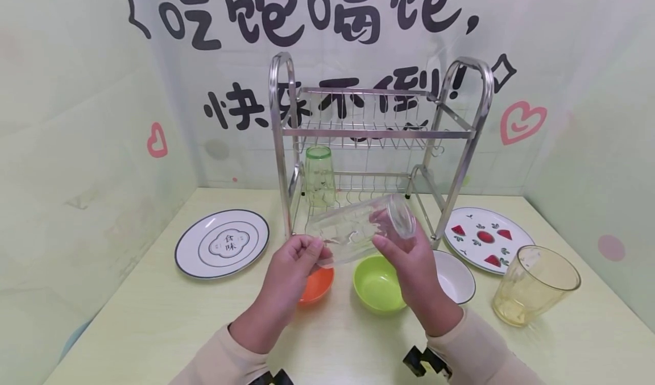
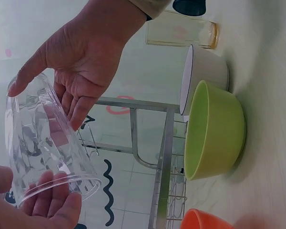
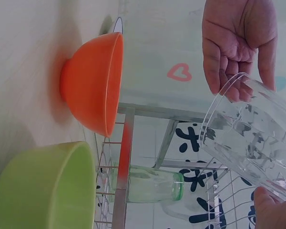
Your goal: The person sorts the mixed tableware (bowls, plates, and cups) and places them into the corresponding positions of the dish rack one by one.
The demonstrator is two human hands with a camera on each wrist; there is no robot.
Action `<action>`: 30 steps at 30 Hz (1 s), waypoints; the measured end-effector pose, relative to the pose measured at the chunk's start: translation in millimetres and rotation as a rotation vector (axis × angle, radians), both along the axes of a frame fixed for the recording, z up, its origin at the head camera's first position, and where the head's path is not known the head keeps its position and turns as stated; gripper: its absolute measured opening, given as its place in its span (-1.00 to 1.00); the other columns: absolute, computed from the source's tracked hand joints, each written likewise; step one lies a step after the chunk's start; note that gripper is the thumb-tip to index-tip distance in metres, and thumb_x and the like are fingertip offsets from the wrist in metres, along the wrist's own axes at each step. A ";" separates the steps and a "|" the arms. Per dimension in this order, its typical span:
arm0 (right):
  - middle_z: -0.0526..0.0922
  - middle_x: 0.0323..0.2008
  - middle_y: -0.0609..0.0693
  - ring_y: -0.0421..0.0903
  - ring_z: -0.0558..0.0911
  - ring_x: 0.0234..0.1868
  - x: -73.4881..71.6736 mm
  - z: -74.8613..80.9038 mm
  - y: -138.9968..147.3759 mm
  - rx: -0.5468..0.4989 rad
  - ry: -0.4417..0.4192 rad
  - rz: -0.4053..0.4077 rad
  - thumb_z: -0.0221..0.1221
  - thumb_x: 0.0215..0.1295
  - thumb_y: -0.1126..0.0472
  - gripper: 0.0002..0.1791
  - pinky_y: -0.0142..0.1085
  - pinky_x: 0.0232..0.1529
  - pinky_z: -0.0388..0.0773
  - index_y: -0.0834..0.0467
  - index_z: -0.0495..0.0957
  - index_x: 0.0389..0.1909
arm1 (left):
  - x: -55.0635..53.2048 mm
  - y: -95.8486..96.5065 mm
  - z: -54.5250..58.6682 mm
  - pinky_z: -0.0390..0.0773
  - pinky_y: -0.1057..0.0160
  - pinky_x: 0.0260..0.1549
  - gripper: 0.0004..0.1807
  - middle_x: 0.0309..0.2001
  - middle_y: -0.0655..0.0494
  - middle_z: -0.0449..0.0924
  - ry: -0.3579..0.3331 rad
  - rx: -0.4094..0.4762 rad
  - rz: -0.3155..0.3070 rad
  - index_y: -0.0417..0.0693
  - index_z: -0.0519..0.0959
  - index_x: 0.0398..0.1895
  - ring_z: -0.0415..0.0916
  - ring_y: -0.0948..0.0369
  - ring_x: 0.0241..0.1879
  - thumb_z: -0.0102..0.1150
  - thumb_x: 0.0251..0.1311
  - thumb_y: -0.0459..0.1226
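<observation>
Holding the clear cup [image 1: 348, 220] between two hands, a person has it, in the head view, almost on its side in the air, before the rack [image 1: 378, 133], with the orange bowl [image 1: 317, 287] and the lime bowl [image 1: 378, 285] lower, on the table [image 1: 338, 351]. The left hand [image 1: 287, 274] has its fingers curled at the mouth end; the right hand [image 1: 415, 265] grips near the base, thumb on the near side. In the left wrist view, the left fingers bend at the rim [image 2: 78, 176], and the right ones are parted only as wide as the cup. In the right wrist view, the left fingers and thumb lie about the rim; of the right hand only a small part is visible. I judge the cup stiff and rather light; glass or plastic I cannot tell, so it should be treated as fragile. Its smooth wall may be slippery, therefore the surest hold is probably around the body near the base, without hard squeezing of the rim.
</observation>
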State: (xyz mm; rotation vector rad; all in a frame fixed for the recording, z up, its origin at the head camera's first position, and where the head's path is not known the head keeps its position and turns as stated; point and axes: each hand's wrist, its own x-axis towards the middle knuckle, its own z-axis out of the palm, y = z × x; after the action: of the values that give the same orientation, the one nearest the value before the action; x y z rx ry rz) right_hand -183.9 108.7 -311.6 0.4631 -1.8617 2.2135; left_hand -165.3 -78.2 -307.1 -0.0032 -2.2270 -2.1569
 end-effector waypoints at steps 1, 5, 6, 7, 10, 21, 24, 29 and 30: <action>0.53 0.05 0.08 -0.05 0.47 0.22 -0.6 0.9 0.5 -0.001 0.004 0.004 0.12 0.21 0.43 -0.52 -0.34 0.19 0.43 0.17 0.32 0.17 | -0.1 -0.1 -0.1 0.54 0.13 0.06 -0.74 -0.23 -0.03 0.61 0.003 -0.006 -0.004 -0.29 0.47 -0.18 0.61 0.13 -0.14 0.04 0.40 -0.21; 0.53 0.05 0.10 -0.05 0.50 0.17 -2.1 4.8 3.1 0.029 0.012 0.004 0.14 0.21 0.43 -0.52 -0.33 0.15 0.47 0.17 0.33 0.17 | -0.5 -1.4 1.4 0.54 0.12 0.07 -0.71 -0.22 -0.06 0.60 0.010 -0.045 -0.025 -0.29 0.48 -0.17 0.60 0.14 -0.15 0.05 0.39 -0.17; 0.53 0.05 0.09 -0.04 0.51 0.16 -2.4 5.8 4.0 0.032 0.013 0.002 0.14 0.21 0.44 -0.53 -0.33 0.14 0.47 0.17 0.34 0.15 | -0.7 -1.9 2.0 0.53 0.11 0.07 -0.71 -0.22 -0.06 0.59 0.013 -0.052 -0.031 -0.29 0.48 -0.17 0.59 0.13 -0.15 0.06 0.38 -0.17; 0.54 0.04 0.07 -0.04 0.51 0.15 -2.7 6.9 5.1 0.035 0.014 0.001 0.14 0.21 0.44 -0.53 -0.33 0.13 0.48 0.17 0.34 0.14 | -1.0 -2.5 2.9 0.53 0.10 0.07 -0.71 -0.22 -0.07 0.59 0.014 -0.066 -0.034 -0.29 0.48 -0.16 0.58 0.13 -0.15 0.07 0.37 -0.17; 0.54 0.02 0.03 -0.05 0.51 0.14 -3.8 9.9 9.5 0.061 0.022 -0.009 0.15 0.21 0.44 -0.55 -0.34 0.10 0.50 0.16 0.35 0.12 | -2.1 -5.4 5.4 0.52 0.07 0.06 -0.70 -0.22 -0.05 0.60 0.010 -0.118 -0.032 -0.26 0.49 -0.13 0.56 0.12 -0.15 0.11 0.35 -0.16; 0.56 -0.02 -0.02 -0.10 0.55 -0.03 -10.3 14.0 25.5 0.090 0.046 -0.055 0.16 0.15 0.51 -0.48 -0.39 -0.04 0.54 0.13 0.36 0.13 | -11.0 -22.7 12.3 0.50 0.13 -0.03 -0.71 -0.12 -0.03 0.53 0.032 -0.312 0.029 -0.20 0.48 -0.07 0.47 0.09 -0.08 0.23 0.21 -0.24; 0.55 -0.01 -0.06 -0.08 0.53 -0.01 -11.3 14.1 29.0 0.121 0.040 -0.066 0.18 0.13 0.51 -0.41 -0.41 -0.03 0.53 0.16 0.32 0.21 | -17.1 -29.2 14.9 0.50 0.10 0.00 -0.70 -0.10 -0.04 0.54 0.033 -0.357 0.056 -0.19 0.47 -0.04 0.47 0.07 -0.05 0.22 0.22 -0.26; 0.51 0.08 0.01 -0.06 0.48 0.17 -13.5 16.6 35.5 0.166 0.029 -0.052 0.20 0.14 0.50 -0.31 -0.45 0.09 0.48 0.23 0.23 0.32 | -28.0 -41.2 19.1 0.52 0.09 0.01 -0.67 -0.04 -0.06 0.51 -0.004 -0.396 0.082 -0.19 0.42 0.03 0.44 0.04 0.01 0.17 0.26 -0.26; 0.49 0.11 0.04 -0.05 0.46 0.20 -14.1 17.4 36.8 0.175 0.030 -0.047 0.20 0.14 0.50 -0.29 -0.44 0.12 0.46 0.24 0.22 0.33 | -29.9 -43.4 20.2 0.51 0.09 0.01 -0.68 -0.04 -0.07 0.50 -0.005 -0.403 0.085 -0.19 0.42 0.03 0.44 0.04 0.02 0.15 0.27 -0.26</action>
State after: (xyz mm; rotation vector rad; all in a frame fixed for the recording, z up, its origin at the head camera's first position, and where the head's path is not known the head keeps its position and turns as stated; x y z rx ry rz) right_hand -198.0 145.6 -294.3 0.4749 -2.0385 2.0116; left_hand -195.2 -121.7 -286.9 0.0825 -2.5683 -1.6360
